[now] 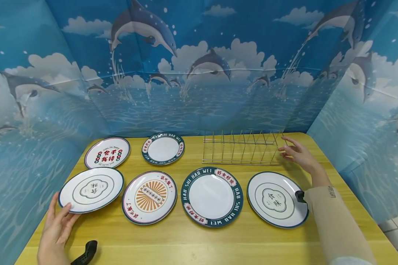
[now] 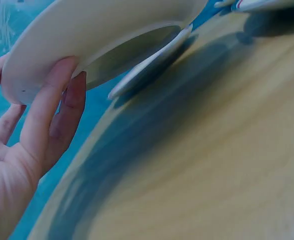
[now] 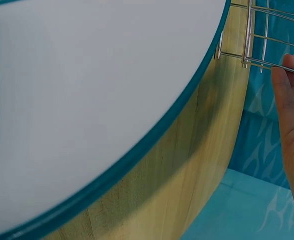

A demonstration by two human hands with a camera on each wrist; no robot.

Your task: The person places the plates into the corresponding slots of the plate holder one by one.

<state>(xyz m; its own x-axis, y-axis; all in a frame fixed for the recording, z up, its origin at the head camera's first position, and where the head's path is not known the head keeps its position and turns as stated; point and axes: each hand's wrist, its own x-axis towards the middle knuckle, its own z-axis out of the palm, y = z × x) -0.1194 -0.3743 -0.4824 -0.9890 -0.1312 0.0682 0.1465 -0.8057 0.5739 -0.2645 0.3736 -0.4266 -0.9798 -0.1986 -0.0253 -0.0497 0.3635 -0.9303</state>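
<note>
A white plate (image 1: 103,187) with a blue rim and grey printed design is raised and tilted at the table's left. My left hand (image 1: 58,224) grips its near-left edge, thumb over the rim and fingers beneath; the left wrist view shows the plate's underside (image 2: 111,30) above the table. At the back right stands a wire plate rack (image 1: 242,149) with upright dividers. My right hand (image 1: 298,156) is at the rack's right end, its fairly straight fingers (image 3: 287,95) right at the end wire. A matching plate (image 1: 275,198) lies below the right forearm.
A plate with red lettering (image 1: 107,152) and a small green-rimmed plate (image 1: 163,148) lie at the back left. In front are an orange sunburst plate (image 1: 150,197) and a large green-rimmed plate (image 1: 212,197). A dolphin-print curtain (image 1: 199,92) hangs behind the wooden table (image 1: 192,243).
</note>
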